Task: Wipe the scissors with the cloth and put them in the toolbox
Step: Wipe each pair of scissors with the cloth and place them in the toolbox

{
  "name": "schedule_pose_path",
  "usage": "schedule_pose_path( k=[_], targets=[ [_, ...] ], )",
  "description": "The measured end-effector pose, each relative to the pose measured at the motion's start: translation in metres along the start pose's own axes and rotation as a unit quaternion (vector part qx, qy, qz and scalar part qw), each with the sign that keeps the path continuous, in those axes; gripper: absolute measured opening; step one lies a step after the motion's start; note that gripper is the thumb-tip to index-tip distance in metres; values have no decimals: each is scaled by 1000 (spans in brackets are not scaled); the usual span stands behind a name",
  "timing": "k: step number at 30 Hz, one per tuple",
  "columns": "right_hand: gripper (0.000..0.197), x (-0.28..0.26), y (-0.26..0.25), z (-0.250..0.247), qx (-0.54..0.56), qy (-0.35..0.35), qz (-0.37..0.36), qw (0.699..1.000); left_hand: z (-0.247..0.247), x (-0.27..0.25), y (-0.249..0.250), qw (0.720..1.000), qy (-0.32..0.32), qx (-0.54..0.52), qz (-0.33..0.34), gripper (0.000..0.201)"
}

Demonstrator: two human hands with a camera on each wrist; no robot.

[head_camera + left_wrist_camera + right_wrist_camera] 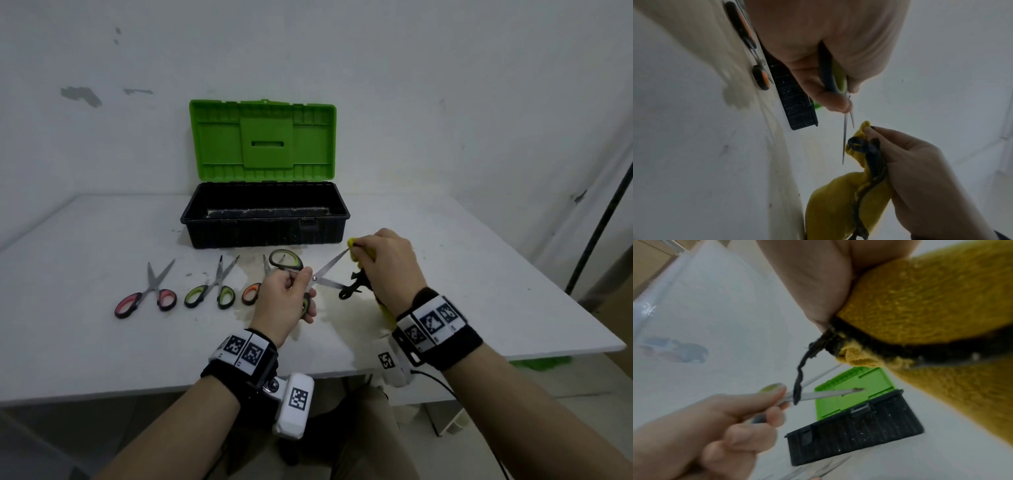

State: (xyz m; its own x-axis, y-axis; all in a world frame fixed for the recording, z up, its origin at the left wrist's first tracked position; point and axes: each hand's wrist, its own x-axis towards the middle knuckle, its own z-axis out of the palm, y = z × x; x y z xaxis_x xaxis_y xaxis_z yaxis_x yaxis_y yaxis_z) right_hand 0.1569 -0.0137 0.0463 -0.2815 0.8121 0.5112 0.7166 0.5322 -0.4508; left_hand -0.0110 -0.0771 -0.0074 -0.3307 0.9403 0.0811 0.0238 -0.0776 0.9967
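My left hand (pixel 301 286) grips the green-handled scissors (pixel 329 270) by the handles above the table, with the blades spread apart. The upper blade's tip reaches the yellow cloth (pixel 352 245), which my right hand (pixel 363 255) holds bunched, its black trim dangling. In the left wrist view the blades (pixel 844 138) sit just beside the cloth (pixel 830 207). The toolbox (pixel 263 236) stands behind with its green lid (pixel 262 137) raised; its black tub looks empty. In the right wrist view the cloth (pixel 931 305) fills the right side, and the blades (pixel 830 393) lie before the toolbox (pixel 855 431).
Three more scissors lie in a row on the white table (pixel 102 342): pink-handled (pixel 147 294), green-handled (pixel 212 291) and orange-handled (pixel 251 293), the last partly behind my left hand. A yellowish stain (pixel 346 318) marks the table under the hands. A dark pole (pixel 599 219) stands at the right.
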Motion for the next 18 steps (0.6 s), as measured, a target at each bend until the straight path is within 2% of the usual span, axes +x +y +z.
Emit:
schedule_pose_path(
  k=[4, 7, 18],
  targets=[
    [17, -27, -28, 9, 7, -52, -78, 996, 4, 3, 5, 1000, -10, 2, 7, 32],
    [17, -33, -31, 21, -3, -50, -90, 995, 7, 2, 5, 999, -27, 3, 21, 36],
    [21, 4, 7, 7, 6, -17, 34, 999, 0, -5, -3, 1000, -4, -9, -12, 33]
  ],
)
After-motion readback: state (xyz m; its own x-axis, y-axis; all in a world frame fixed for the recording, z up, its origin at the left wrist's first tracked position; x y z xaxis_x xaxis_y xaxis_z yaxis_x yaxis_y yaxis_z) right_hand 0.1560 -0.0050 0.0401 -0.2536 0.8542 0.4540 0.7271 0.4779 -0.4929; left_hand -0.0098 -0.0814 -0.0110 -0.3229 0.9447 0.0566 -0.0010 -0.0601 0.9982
